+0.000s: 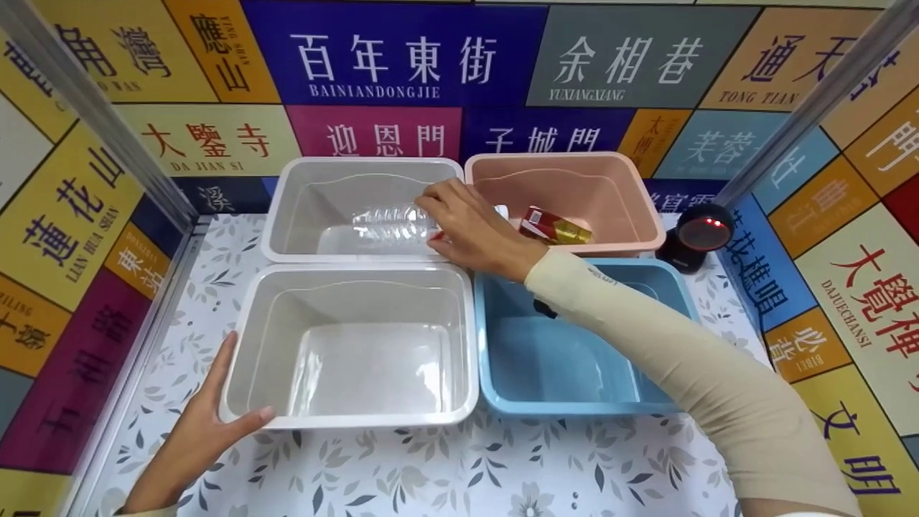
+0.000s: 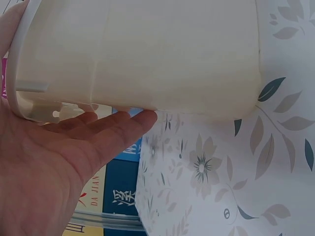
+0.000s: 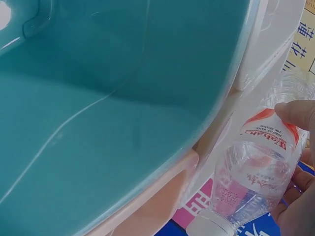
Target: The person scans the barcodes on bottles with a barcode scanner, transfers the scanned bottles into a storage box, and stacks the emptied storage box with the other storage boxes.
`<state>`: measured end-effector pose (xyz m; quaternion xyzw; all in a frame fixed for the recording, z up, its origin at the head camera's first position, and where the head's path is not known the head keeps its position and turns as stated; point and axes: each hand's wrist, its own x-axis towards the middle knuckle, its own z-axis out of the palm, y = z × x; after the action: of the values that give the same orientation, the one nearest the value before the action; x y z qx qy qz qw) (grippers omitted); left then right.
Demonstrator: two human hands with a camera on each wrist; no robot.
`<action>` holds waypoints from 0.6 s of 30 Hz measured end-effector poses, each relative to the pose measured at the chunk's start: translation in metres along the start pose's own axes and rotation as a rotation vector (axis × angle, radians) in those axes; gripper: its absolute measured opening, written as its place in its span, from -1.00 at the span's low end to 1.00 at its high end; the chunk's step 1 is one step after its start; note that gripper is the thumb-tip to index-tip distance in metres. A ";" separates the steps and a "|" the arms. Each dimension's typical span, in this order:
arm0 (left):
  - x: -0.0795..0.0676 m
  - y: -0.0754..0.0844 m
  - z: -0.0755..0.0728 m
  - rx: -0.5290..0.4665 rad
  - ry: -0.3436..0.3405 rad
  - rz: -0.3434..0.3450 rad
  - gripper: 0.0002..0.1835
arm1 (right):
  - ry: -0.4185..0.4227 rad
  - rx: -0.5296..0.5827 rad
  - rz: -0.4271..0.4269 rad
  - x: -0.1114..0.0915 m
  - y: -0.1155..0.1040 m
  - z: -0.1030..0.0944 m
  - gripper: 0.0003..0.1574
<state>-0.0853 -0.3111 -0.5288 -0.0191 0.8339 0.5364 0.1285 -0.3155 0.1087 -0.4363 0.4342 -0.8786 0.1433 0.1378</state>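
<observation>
Over the back-left grey bin (image 1: 362,165), my right hand (image 1: 474,226) grips a clear plastic water bottle (image 1: 391,224). The bottle lies on its side. In the right wrist view, the bottle (image 3: 251,169) shows a red-and-white label and a white cap (image 3: 211,225), with my thumb across the label. My left hand (image 1: 208,413) rests against the front-left corner of the front-left grey bin (image 1: 352,422). In the left wrist view, the straight fingers of that hand (image 2: 54,157) lie along the bin's outer wall (image 2: 147,59).
A red and gold box (image 1: 554,226) lies in the pink bin (image 1: 650,208) at back right. The blue bin (image 1: 574,408) stands in front of it, below my right forearm; a small dark object (image 1: 546,309) shows there. A black scanner-like device (image 1: 696,237) with red lights stands at right.
</observation>
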 end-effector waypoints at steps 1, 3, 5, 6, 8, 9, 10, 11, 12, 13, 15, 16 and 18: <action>0.000 0.000 0.000 0.001 0.000 -0.002 0.32 | -0.001 -0.002 -0.003 0.001 0.000 0.001 -0.24; 0.001 0.000 0.000 0.004 0.000 -0.006 0.33 | -0.002 -0.009 -0.011 0.003 -0.001 0.002 -0.25; 0.001 -0.001 0.000 0.008 0.001 -0.011 0.33 | -0.005 -0.010 -0.017 0.005 -0.003 0.004 -0.26; 0.001 -0.001 0.000 0.011 0.002 -0.012 0.33 | -0.010 -0.009 -0.019 0.006 -0.003 0.005 -0.26; 0.001 -0.001 0.000 0.012 0.002 -0.016 0.33 | -0.022 -0.004 -0.017 0.007 -0.004 0.007 -0.27; 0.001 -0.002 0.000 0.011 0.001 -0.017 0.33 | -0.029 -0.001 -0.015 0.008 -0.005 0.008 -0.27; 0.001 -0.001 0.000 0.009 -0.001 -0.018 0.32 | -0.036 0.001 -0.013 0.008 -0.005 0.009 -0.27; 0.001 -0.001 0.000 0.006 -0.002 -0.020 0.33 | -0.042 0.001 -0.010 0.009 -0.005 0.010 -0.28; 0.001 -0.001 0.000 0.000 -0.003 -0.020 0.33 | -0.047 0.002 -0.007 0.009 -0.006 0.010 -0.27; 0.001 0.000 0.000 -0.003 -0.003 -0.020 0.33 | -0.051 0.001 -0.004 0.010 -0.006 0.011 -0.27; 0.001 0.000 0.000 -0.006 0.000 -0.015 0.33 | -0.049 -0.005 -0.007 0.012 -0.006 0.013 -0.28; 0.000 0.000 0.000 -0.007 0.001 -0.015 0.33 | -0.050 -0.008 -0.007 0.013 -0.005 0.014 -0.29; 0.000 -0.001 0.000 -0.009 0.006 -0.011 0.34 | -0.051 -0.008 -0.006 0.015 -0.005 0.016 -0.31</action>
<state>-0.0854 -0.3111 -0.5295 -0.0260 0.8318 0.5393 0.1288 -0.3221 0.0892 -0.4445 0.4398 -0.8811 0.1281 0.1176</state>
